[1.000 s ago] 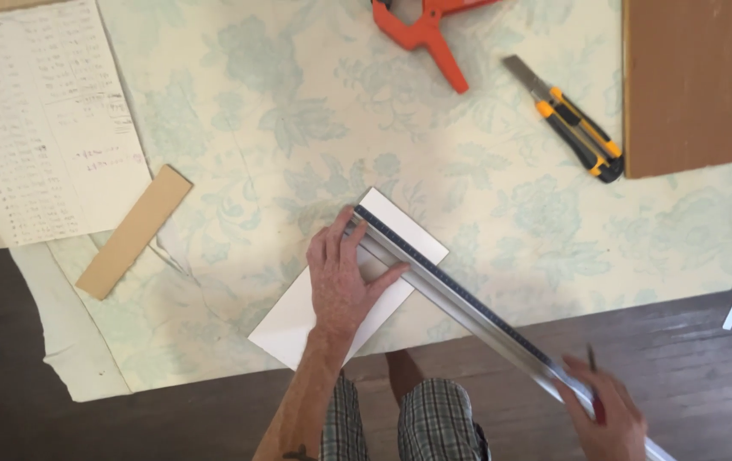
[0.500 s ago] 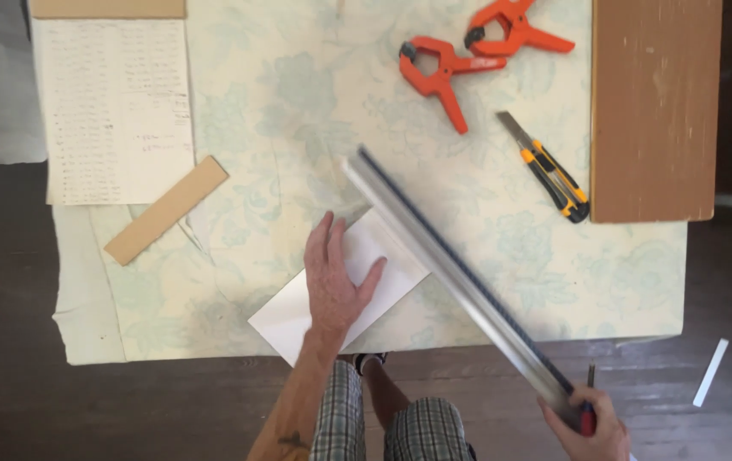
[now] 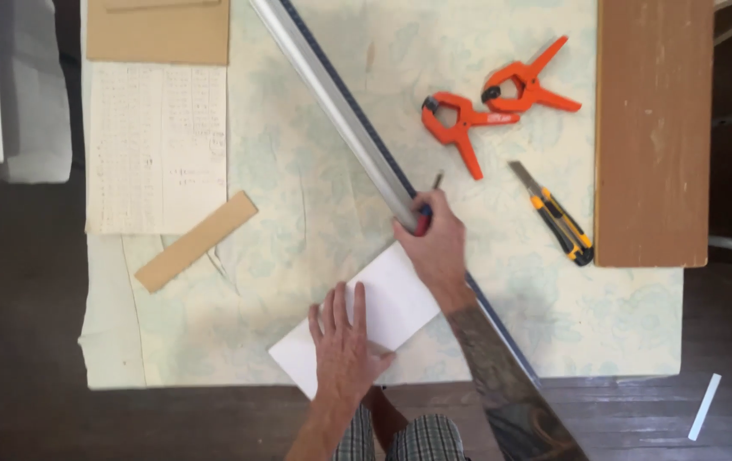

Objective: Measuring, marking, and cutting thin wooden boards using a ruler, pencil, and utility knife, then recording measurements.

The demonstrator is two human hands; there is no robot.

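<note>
The right hand (image 3: 436, 248), near the middle of the frame, is grasping the long metal straightedge (image 3: 340, 111). The fingers are closing around its lower part, and a thin dark pen with a red part (image 3: 427, 213) is sitting in the same hand, so the grip is sharing two things. The straightedge is running as a diagonal from the top of the frame down toward the lower right, where the forearm is covering part of it.

The left hand (image 3: 345, 350), in the lower middle, is lying flat and open on the white card (image 3: 374, 320), pressing it down and clenching nothing. The card is resting on the pale patterned table cover (image 3: 554, 316), near the lower edge of the table.

I am judging the straightedge as stiff, rather heavy for its width, and smooth, so it is probably sliding easily on the cover; holding it nearer its middle is giving better balance than holding one end. The card is looking light and thin, easy to bend or mark, so flat pressure is suiting it.

To the right, two orange spring clamps (image 3: 486, 111) and a yellow utility knife (image 3: 558, 218) are lying, with a brown board (image 3: 652, 128) beyond. A small wooden strip (image 3: 195, 242) is lying at the left.
</note>
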